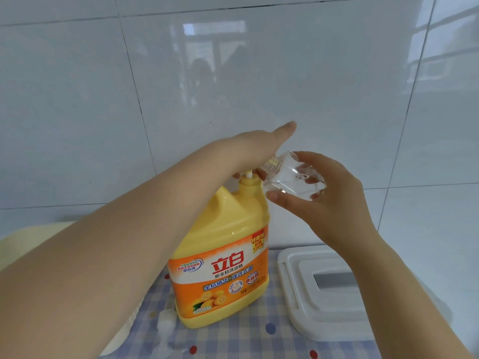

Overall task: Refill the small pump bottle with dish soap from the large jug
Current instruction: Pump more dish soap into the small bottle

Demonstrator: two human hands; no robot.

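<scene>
Holding the small clear bottle (294, 176) tipped on its side, my right hand (334, 200) pinches it between thumb and fingertips, its long axis running up-left so the open neck points at the pump head of the yellow jug (223, 257), just beside the spout. My left hand (259, 143) lies flat over that pump, fingers straight, pressing down I judge. The jug stands upright on the checked table (259, 335), directly below both hands

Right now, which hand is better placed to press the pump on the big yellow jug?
Left. The left hand lies over the pump on the yellow plastic jug, while the right hand holds the small clear bottle tilted at the spout.
</scene>
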